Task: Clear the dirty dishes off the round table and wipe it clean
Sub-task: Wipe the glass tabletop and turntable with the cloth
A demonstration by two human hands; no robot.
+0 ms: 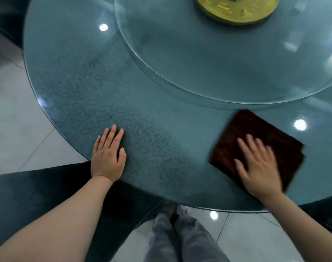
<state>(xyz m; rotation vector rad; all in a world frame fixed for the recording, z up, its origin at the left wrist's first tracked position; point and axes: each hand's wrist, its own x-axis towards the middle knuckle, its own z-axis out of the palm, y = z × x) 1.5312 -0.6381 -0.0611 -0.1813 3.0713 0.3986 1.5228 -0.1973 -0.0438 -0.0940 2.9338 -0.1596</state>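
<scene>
Wiping the round glass worktop (123, 103), the right hand (259, 167) is pressing flat, fingers spread, on the dark red cloth (256, 133) at four o'clock — the left hand (107, 156) is bracing at eight, fingers straight and together. Overlapping strokes would be working best; the gold centrepiece (237, 14) at twelve is cut off — the cloth is blurring

pale tiled floor (244, 235), perhaps dark chairs (38, 186)

hands (108, 157) flat, cloth (256, 140), round table (161, 114)
</scene>
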